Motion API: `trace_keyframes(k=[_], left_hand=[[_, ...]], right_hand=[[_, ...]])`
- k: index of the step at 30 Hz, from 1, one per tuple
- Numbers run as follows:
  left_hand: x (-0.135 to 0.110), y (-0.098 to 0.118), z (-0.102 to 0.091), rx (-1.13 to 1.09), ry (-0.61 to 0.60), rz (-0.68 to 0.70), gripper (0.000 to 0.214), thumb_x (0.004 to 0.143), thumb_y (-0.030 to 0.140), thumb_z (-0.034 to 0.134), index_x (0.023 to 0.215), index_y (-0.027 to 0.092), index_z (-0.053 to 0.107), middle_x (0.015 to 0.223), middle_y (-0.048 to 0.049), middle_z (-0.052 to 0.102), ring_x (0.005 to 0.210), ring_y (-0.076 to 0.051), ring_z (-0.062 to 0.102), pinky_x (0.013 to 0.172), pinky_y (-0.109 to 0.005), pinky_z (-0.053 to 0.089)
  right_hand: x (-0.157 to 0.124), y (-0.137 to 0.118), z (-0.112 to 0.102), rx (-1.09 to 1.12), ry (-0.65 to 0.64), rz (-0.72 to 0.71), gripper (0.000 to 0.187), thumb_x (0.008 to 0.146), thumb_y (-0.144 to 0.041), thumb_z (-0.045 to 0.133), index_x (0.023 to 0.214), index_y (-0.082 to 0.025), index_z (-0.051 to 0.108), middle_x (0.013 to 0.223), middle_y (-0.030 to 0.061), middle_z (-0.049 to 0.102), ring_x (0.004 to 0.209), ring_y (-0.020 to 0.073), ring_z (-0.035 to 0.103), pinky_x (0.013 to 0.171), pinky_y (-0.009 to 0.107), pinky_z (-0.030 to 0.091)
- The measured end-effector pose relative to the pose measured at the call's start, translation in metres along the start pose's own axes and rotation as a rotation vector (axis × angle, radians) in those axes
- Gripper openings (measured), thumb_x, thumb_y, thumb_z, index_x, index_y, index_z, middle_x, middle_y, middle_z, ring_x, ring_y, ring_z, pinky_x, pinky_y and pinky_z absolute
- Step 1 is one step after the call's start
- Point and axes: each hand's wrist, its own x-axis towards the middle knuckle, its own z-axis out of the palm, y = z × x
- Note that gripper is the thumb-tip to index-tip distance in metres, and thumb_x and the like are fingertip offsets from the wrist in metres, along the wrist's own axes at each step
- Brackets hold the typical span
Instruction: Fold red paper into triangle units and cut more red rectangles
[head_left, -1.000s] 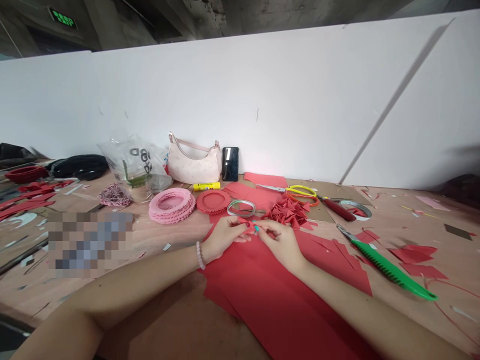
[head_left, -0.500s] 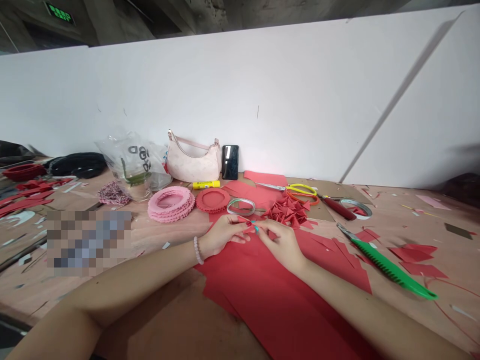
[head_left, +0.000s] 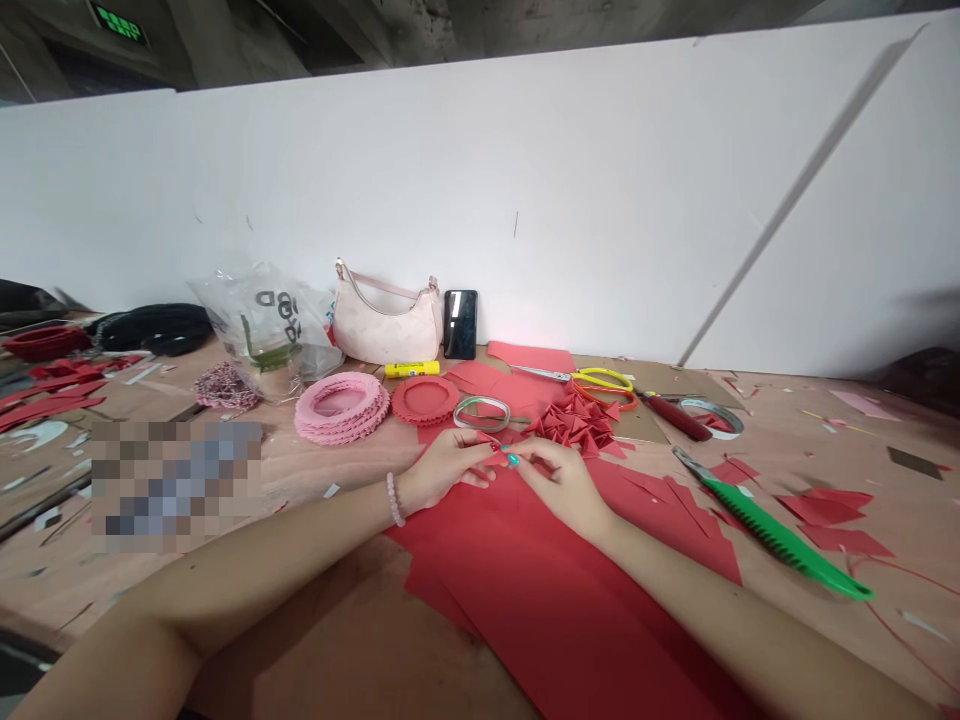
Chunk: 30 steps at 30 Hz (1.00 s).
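Your left hand (head_left: 444, 468) and right hand (head_left: 566, 484) pinched a paper (head_left: 502, 458) in nearly closed fingers (head_left: 544, 453); folded pieces (head_left: 574, 422) lay just beyond them, sheets (head_left: 555, 580) below.

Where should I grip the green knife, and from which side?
The green knife is probably best gripped mid-handle, coming from the right. It lies slantwise, its metal blade pointing away to the left and its handle's end toward the near right, on the side of the right hand.
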Motion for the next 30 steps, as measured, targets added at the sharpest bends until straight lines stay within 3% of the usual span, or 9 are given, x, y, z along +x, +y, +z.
trace_keyframes(k=[5, 11, 18, 25, 30], left_hand=[[-0.0011, 0.0005, 0.0028, 0.083, 0.046, 0.042, 0.024, 0.07, 0.032, 0.063, 0.083, 0.011, 0.061, 0.08, -0.0058, 0.061, 0.059, -0.009, 0.058, 0.055, -0.022, 0.049], [-0.0031, 0.0035, 0.005, 0.145, 0.064, 0.081, 0.02, 0.07, 0.029, 0.062, 0.077, 0.011, 0.061, 0.078, -0.005, 0.061, 0.063, -0.011, 0.059, 0.057, -0.022, 0.049], [-0.0045, 0.0023, 0.0065, 0.127, 0.03, 0.081, 0.022, 0.072, 0.031, 0.06, 0.079, 0.01, 0.063, 0.078, -0.006, 0.062, 0.065, -0.012, 0.061, 0.059, -0.022, 0.049], [-0.0046, 0.0003, 0.006, 0.127, -0.011, 0.084, 0.022, 0.072, 0.033, 0.06, 0.078, 0.012, 0.061, 0.075, -0.0033, 0.059, 0.067, -0.013, 0.062, 0.061, -0.023, 0.05], [-0.0054, 0.0002, 0.0065, 0.189, -0.006, 0.096, 0.02, 0.073, 0.032, 0.058, 0.072, 0.012, 0.058, 0.071, -0.0026, 0.06, 0.07, -0.016, 0.064, 0.062, -0.024, 0.05]], right_hand=[[0.0034, 0.001, 0.0007, 0.089, -0.038, 0.133, 0.016, 0.086, -0.028, 0.041, 0.085, -0.02, 0.054, 0.065, -0.0005, 0.059, 0.057, 0.0133, 0.054, 0.056, 0.025, 0.045], [0.0034, 0.0016, 0.0022, 0.1, -0.178, 0.174, 0.027, 0.084, -0.024, 0.04, 0.058, -0.019, 0.044, 0.056, -0.0035, 0.048, 0.052, 0.0104, 0.045, 0.051, 0.022, 0.037], [0.0038, -0.0014, 0.0024, 0.061, -0.121, 0.169, 0.023, 0.078, -0.019, 0.039, 0.056, -0.021, 0.032, 0.055, -0.0063, 0.03, 0.05, 0.0096, 0.03, 0.048, 0.022, 0.026], [0.0025, -0.0006, 0.0023, 0.048, -0.063, 0.174, 0.018, 0.071, -0.015, 0.039, 0.055, -0.02, 0.031, 0.054, -0.0063, 0.028, 0.05, 0.0094, 0.028, 0.047, 0.022, 0.024], [0.0035, -0.0067, 0.0017, 0.052, -0.046, 0.172, 0.02, 0.075, -0.018, 0.038, 0.056, -0.02, 0.035, 0.054, -0.0052, 0.034, 0.051, 0.01, 0.034, 0.048, 0.022, 0.028]])
